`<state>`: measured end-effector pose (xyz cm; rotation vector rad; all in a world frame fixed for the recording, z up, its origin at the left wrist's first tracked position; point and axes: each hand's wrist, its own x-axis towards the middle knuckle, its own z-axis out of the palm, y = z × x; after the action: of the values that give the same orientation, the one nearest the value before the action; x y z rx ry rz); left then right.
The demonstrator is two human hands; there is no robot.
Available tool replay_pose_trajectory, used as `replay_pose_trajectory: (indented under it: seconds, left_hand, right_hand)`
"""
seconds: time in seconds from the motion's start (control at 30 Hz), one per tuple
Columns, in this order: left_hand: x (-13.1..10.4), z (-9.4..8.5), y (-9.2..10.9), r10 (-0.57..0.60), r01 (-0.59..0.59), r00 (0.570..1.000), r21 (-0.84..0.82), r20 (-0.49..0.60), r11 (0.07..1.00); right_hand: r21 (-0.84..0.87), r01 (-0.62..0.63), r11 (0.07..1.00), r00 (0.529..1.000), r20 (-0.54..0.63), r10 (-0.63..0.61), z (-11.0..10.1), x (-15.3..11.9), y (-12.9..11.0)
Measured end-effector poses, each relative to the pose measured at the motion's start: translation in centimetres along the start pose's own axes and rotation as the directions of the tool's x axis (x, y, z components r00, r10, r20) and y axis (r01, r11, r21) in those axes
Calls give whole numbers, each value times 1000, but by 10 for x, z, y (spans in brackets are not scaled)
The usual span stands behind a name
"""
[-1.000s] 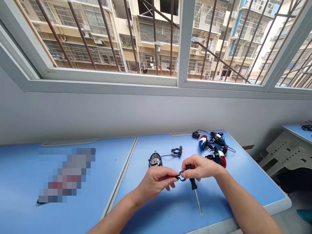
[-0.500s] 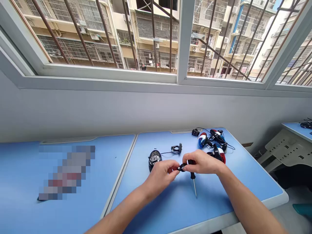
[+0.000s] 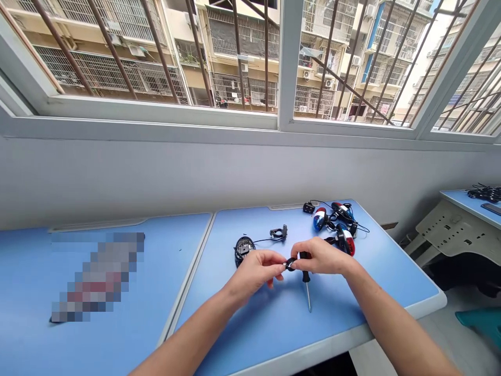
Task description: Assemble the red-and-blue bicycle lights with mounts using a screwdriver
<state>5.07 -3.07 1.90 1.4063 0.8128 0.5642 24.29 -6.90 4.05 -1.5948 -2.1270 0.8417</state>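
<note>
Between my two hands is a small black ring-shaped clamp (image 3: 290, 264). The fingertips of my left hand (image 3: 256, 271) pinch its left side. My right hand (image 3: 323, 256) grips its other side with thumb and forefinger, and also holds a black-handled screwdriver (image 3: 306, 278), whose metal shaft slants down toward the near side of the table. Just behind my left hand lies a round black housing (image 3: 243, 246), partly covered by that hand, its inner parts facing up. A cable runs from it to a black mounting bracket (image 3: 278, 233) on the table.
Several red, white and blue lamps (image 3: 345, 239) with tangled black cables lie at the back right of the blue table (image 3: 235, 334). A small black box (image 3: 309, 208) sits behind them. A blurred-out object (image 3: 99, 277) lies on the left table. Another table (image 3: 450, 196) stands far right.
The view has shifted slightly to the right. My left fingers have changed their hold on the clamp, the lower ones now curling beneath. The screwdriver stays in my right hand.
</note>
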Motion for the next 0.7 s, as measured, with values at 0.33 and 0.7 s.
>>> replay_pose_trajectory:
  seconds: [0.33, 0.7]
  left_hand:
    - [3, 9, -6, 122, -113, 987, 87, -103, 990]
    - [7, 11, -17, 198, -190, 970, 67, -143, 980]
  right_hand:
    - [137, -16, 990, 998, -57, 24, 4, -1, 17]
    - [129, -6, 992, 989, -142, 25, 7, -1, 17]
